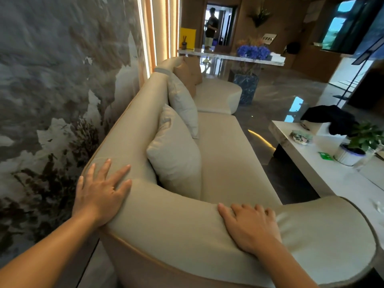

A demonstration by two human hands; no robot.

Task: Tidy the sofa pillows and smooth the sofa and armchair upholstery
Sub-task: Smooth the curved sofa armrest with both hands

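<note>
Left hand (pixel 99 194): flat, fingers spread, on the cream leather sofa (pixel 228 163) corner.
Right hand (pixel 250 227): palm down on the armrest (gripping nothing).
Pillows: 2 pale grey cushions (pixel 176 159) against the backrest.

One long cream upholstered sofa (pixel 228 163) carries four cushions: two pale grey fabric pillows (pixel 176 156) and two tan ones (pixel 188 76) at the far end. Two bare hands lie flat on its padded arm, the left hand (pixel 99 196) and the right hand (pixel 251 227). There is one white low table (pixel 307 163) holding one green potted plant (pixel 361 142), one bunch of blue flowers (pixel 252 51), and one person standing in the far doorway (pixel 212 26).
</note>
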